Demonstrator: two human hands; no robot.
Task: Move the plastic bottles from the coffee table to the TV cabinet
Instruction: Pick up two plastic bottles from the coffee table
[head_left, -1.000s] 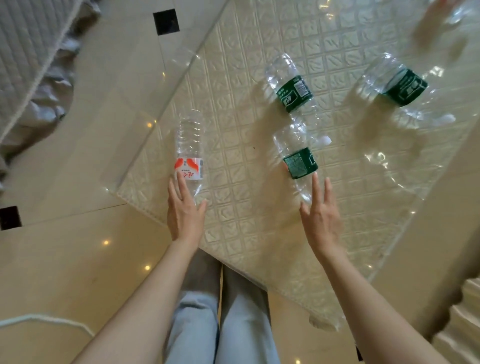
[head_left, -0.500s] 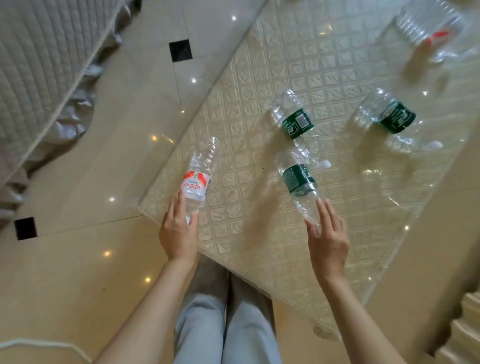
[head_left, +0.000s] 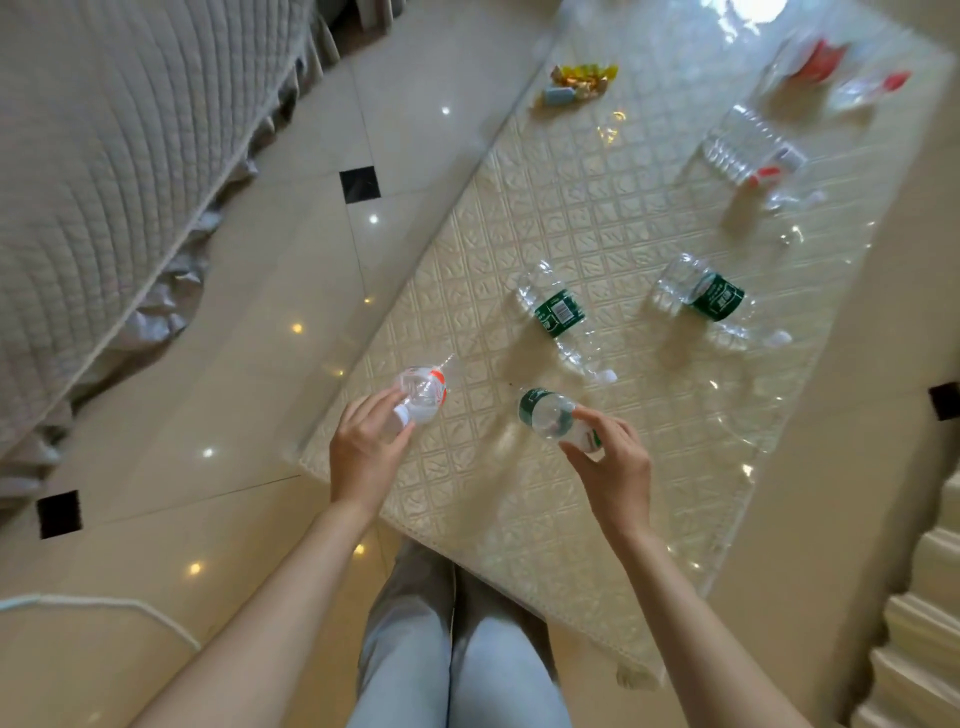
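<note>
Two empty bottles up: left hand (head_left: 366, 457) grips red-label bottle (head_left: 422, 394) by its cap end, right hand (head_left: 615, 465) grips green-label bottle (head_left: 545, 413) likewise. Prob light, crushable, slick; neck's safest. Two more at 1 o'clock on table (head_left: 483, 499).

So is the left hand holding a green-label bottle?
No, the left hand grips the red-label bottle; the green-label bottle is in the right hand.
</note>
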